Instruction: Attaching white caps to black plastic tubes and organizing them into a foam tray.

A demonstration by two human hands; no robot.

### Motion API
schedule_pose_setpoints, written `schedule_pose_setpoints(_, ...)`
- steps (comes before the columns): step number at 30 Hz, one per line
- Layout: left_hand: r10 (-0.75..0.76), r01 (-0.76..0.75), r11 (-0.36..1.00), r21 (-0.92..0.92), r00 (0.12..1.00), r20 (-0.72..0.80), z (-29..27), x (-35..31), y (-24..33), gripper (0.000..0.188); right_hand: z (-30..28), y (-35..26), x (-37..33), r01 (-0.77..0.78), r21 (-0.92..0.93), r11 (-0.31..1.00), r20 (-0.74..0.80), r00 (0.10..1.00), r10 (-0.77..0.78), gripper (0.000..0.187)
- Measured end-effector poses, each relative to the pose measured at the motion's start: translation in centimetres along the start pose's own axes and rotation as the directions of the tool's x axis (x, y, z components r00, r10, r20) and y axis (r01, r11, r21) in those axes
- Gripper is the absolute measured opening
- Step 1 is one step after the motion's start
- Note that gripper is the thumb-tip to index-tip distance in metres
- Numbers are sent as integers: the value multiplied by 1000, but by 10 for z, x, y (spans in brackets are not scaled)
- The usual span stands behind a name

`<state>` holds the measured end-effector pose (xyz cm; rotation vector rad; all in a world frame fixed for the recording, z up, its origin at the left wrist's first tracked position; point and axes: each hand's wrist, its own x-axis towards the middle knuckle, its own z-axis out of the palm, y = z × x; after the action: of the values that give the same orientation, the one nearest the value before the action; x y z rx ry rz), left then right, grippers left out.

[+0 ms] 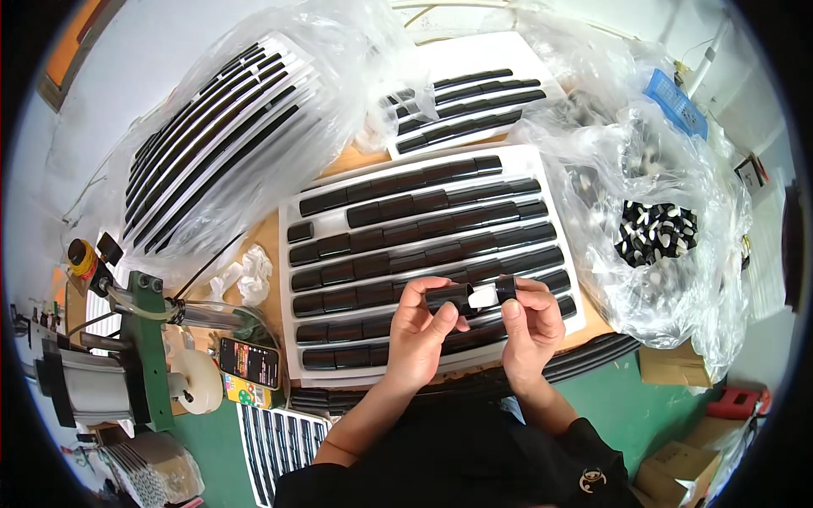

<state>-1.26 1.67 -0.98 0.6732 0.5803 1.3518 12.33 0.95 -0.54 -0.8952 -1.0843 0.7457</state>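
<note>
My left hand (415, 334) closes its thumb and fingers around a glossy black tube (447, 298), held sideways with its end toward the right. In my right hand (531, 326), thumb and fingertips grip a short black piece with a white insert (483, 296) sticking out to the left. The insert's tip is close to the tube's end; I cannot tell whether it is inside. Both hands are over the near part of a white tray (330, 223), where rows of similar black tubes lie end to end. Its second row has a bare gap near the left.
Plastic-wrapped trays (212, 161) stand far left, and another tray (474, 63) lies behind. At right, a clear bag (610, 279) holds small black-and-white parts (659, 233). A green-framed press (150, 356), a phone (250, 362) and crumpled tissue (255, 275) are at left.
</note>
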Motion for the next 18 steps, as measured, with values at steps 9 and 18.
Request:
schedule_pose_setpoints(9, 31, -36, 996, 88, 998, 58, 8, -10, -2, 33, -4, -3, -7, -156, 54, 986, 96, 984, 150, 13)
schedule_pose_setpoints(18, 73, -101, 948, 300, 992, 102, 19, -19, 6, 31, -9, -20, 0, -69, -84, 994, 232, 969, 87, 13)
